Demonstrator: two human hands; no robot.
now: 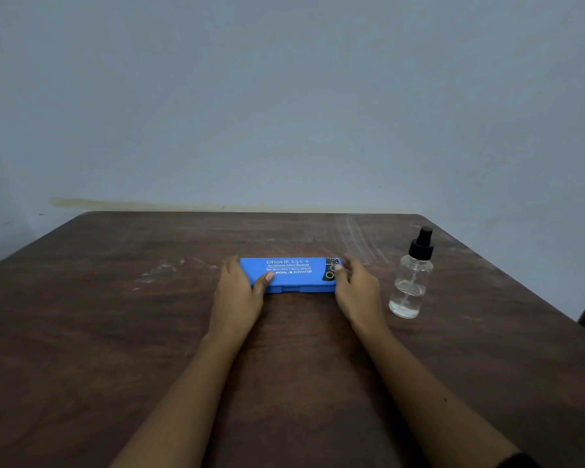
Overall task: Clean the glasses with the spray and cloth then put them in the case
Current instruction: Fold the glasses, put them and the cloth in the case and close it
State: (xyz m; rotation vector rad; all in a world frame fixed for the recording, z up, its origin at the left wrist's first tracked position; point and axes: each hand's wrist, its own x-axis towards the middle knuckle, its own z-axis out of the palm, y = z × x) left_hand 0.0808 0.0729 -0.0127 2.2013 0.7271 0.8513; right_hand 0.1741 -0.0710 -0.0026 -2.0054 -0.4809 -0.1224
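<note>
Forearms reach up from bottom of frame over tabletop point(115, 332). Left hand point(237, 292) & right hand point(355, 288) grip ends of closed blue case point(294, 282), center frame, thumbs on lid. Spray point(411, 282) upright just right of right hand.

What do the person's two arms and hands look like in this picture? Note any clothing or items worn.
Both forearms are bare from wrist to near the elbow. The left hand and right hand wear no gloves, and no rings, watch or bracelets are visible. A dark sleeve edge shows on the right arm at the bottom of the frame. The thumbnails look short and unpainted.
</note>
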